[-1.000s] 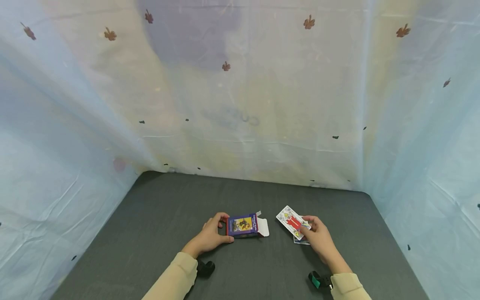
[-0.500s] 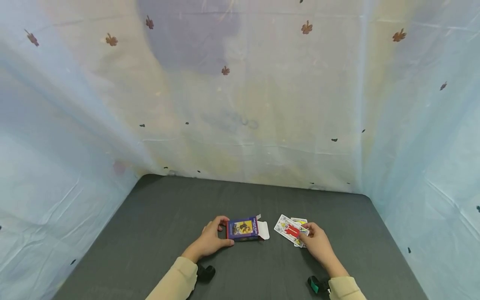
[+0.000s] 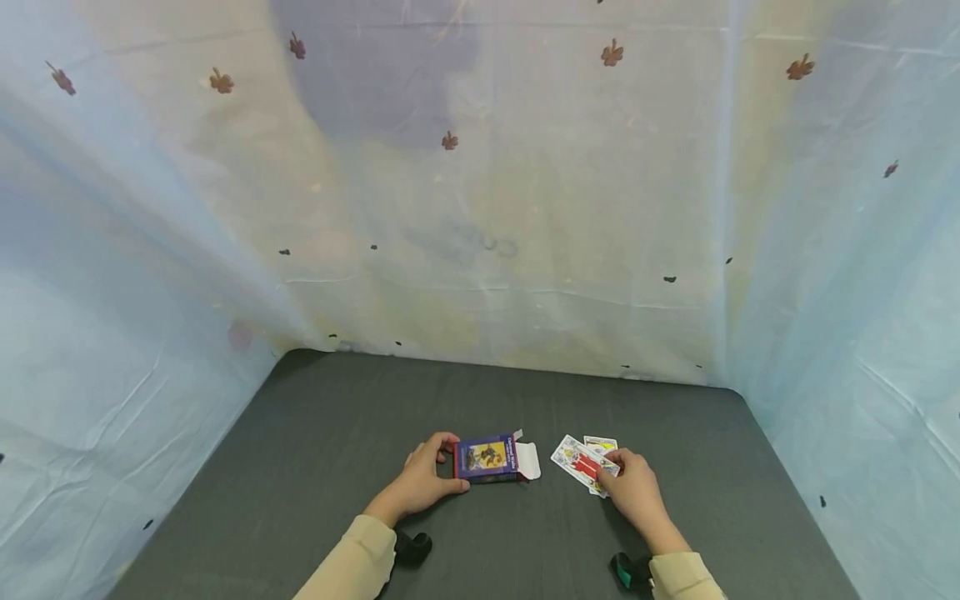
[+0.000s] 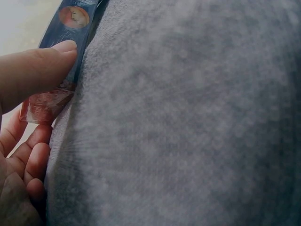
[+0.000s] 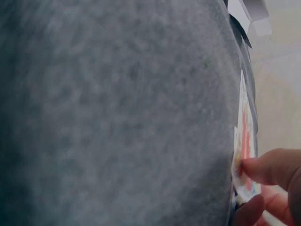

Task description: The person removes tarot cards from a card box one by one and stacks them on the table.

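My left hand [image 3: 418, 479] grips the closed left end of a blue and red card box [image 3: 486, 457], thumb at the near side and fingers at the far side. The box lies flat, its white end flap [image 3: 528, 461] open toward the right. In the left wrist view, the thumb presses on the box's blue side [image 4: 70, 33]. My right hand [image 3: 636, 492] pinches a white card with a red figure [image 3: 579, 460], thumb on its face. Another card with yellow on it [image 3: 602, 443] lies partly under the first. The right wrist view shows the red-figure card [image 5: 246, 134] edge-on.
Everything stands on a dark grey cloth-covered table [image 3: 480, 533]. Pale curtain walls [image 3: 487, 192] with leaf prints rise at the back and both sides. A black wrist strap [image 3: 412, 550] hangs under the left wrist, and another black strap with green [image 3: 624, 571] under the right.
My right hand has come down and slightly nearer with the cards. A card with yellow now shows beyond the red-figure card, where a blue card edge showed on the near side before. Left hand and box stay put.
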{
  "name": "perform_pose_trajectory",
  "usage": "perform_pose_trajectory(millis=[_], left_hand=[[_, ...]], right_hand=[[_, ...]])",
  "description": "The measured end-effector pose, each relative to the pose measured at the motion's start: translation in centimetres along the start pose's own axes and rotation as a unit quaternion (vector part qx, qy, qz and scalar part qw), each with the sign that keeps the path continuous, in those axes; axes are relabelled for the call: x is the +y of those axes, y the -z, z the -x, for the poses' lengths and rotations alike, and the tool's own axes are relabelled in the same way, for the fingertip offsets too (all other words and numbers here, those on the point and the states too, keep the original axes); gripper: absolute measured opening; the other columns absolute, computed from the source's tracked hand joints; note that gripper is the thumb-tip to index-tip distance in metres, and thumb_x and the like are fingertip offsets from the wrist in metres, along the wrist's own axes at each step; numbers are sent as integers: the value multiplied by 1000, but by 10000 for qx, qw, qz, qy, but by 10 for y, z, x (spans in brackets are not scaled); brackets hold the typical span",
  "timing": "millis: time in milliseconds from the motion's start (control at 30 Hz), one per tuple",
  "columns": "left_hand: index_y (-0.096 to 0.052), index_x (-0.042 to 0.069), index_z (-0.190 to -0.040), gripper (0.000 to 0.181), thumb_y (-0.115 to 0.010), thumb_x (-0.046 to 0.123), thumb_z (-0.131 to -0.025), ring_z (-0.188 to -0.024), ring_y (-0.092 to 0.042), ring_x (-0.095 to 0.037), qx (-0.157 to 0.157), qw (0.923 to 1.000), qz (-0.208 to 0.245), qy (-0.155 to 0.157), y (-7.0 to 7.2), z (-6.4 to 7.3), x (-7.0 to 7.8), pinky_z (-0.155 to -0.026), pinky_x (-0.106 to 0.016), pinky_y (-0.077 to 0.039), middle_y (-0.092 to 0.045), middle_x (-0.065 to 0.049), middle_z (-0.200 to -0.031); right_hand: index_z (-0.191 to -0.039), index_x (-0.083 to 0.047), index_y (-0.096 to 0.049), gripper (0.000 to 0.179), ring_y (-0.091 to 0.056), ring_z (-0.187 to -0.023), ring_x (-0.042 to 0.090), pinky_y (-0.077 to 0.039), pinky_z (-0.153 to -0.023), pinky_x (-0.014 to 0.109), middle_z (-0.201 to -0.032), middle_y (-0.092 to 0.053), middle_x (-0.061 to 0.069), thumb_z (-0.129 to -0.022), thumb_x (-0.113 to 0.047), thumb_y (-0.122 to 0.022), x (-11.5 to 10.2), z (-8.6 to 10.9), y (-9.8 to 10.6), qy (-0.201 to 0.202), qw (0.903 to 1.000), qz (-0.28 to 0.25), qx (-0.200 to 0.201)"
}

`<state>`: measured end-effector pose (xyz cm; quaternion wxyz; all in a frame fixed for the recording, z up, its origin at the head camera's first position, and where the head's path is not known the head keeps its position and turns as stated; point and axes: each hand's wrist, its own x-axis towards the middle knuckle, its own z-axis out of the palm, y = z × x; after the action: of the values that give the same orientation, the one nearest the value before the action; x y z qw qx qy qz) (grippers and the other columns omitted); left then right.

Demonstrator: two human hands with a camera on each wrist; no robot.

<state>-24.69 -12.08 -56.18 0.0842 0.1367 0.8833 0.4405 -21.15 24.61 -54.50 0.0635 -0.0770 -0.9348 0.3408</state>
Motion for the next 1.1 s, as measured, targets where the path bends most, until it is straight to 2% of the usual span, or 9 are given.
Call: perform_pose_trajectory(millis=[233, 533, 833, 1100], left_hand=[[-42, 28, -133, 75, -80, 52, -73, -107, -43, -18, 5, 10000, -21, -15, 0, -2, 1, -86, -48, -36, -47, 5, -121], [-43, 28, -133, 75, -81, 52, -73, -107, -43, -18, 28, 10000, -8, -3, 0, -2, 1, -85, -49, -37, -47, 5, -121], [-43, 26, -133, 74, -81, 51, -74, -107, -43, -18, -12, 10000, 9, -15, 0, -1, -2, -85, -48, -37, -47, 5, -122], [-43, 27, -132, 73, -81, 48, -74, -106, -43, -18, -53, 10000, 3, 56, -1, 0, -2, -85, -48, -36, -47, 4, -120]], right_hand=[[-101, 7, -63, 28, -51, -78, 27, -44, -72, 47, -93, -53, 19, -80, -11, -71, -9, -1, 3, -38, 9996, 278, -20], [-92, 1, -64, 22, -47, -85, 35, -36, -73, 46, -95, -52, 19, -80, -14, -73, -12, 1, 5, -174, 9982, 575, 25], [-98, 2, -64, 28, -46, -92, 38, -38, -75, 49, -104, -50, 24, -81, -18, -74, -9, 3, 5, -299, 9985, 449, -5], [-100, 3, -64, 28, -48, -91, 35, -40, -76, 50, -102, -49, 22, -82, -17, -73, -1, 5, 4, -196, 9992, 336, -48]])
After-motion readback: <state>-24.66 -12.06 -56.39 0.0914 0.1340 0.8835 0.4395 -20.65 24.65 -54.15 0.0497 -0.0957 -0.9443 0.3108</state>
